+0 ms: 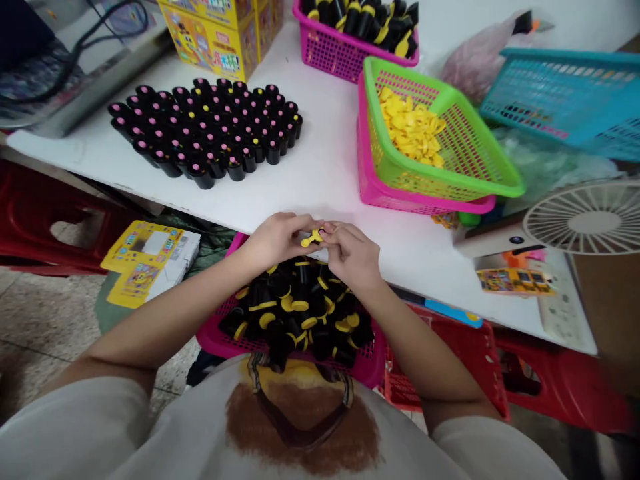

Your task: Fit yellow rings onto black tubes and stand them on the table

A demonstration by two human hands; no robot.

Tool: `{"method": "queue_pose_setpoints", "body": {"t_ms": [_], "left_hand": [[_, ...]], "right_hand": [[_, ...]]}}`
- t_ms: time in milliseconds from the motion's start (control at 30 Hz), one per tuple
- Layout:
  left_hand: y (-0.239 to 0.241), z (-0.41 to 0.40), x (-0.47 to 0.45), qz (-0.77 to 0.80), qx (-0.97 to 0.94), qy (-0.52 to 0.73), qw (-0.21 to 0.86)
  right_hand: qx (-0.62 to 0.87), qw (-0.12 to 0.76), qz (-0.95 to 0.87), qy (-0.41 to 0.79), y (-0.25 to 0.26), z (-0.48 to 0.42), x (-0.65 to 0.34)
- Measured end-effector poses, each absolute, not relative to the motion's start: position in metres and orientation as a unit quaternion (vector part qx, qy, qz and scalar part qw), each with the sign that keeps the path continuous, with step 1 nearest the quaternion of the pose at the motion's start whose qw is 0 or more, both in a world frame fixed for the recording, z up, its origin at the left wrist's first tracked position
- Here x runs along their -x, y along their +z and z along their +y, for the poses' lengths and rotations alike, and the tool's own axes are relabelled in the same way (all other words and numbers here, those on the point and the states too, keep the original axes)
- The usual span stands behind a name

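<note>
At the front edge of the table, my left hand [280,237] and my right hand [354,253] meet with fingers pinched. Between their fingertips is a small yellow plastic piece [311,239], with a round end pointing toward my left hand. A bit of something dark shows by my right fingertips; I cannot make out what it is. Just below my hands, a magenta basket [374,373] rests at my lap. It is heaped with black cylinders with yellow caps [300,305], lying in all directions.
Many black cups [200,175] with pink or yellow tops stand grouped on the white table [320,173]. A green basket [480,180] holds loose yellow pieces [410,127]. Yellow boxes [215,43], another magenta basket [330,57], a blue basket [565,100] and a fan [593,220] stand around.
</note>
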State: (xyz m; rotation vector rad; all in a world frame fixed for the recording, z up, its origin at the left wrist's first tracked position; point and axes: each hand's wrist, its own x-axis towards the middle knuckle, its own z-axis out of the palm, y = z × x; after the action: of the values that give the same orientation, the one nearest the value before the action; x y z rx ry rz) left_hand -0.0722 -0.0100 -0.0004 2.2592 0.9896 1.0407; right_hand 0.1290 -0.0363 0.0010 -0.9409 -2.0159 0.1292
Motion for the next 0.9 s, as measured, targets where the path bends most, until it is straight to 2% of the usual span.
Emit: {"method": "queue_pose_setpoints", "body": {"t_ms": [300, 600, 733, 900], "left_hand": [[0.001, -0.008, 0.069, 0.386, -0.807, 0.371, 0.248], [0.008, -0.007, 0.068, 0.398, -0.802, 0.341, 0.288], [0.009, -0.007, 0.067, 0.428, -0.79, 0.319, 0.303], [0.019, -0.009, 0.07, 0.412, -0.807, 0.298, 0.3]], "right_hand": [[0.397, 0.432, -0.808, 0.051, -0.013, -0.037, -0.13], [0.441, 0.303, -0.844, 0.032, 0.007, -0.04, -0.122], [0.414, 0.249, -0.875, -0.022, 0.01, -0.04, -0.122], [0.368, 0.264, -0.89, -0.055, 0.009, -0.045, -0.122]]}}
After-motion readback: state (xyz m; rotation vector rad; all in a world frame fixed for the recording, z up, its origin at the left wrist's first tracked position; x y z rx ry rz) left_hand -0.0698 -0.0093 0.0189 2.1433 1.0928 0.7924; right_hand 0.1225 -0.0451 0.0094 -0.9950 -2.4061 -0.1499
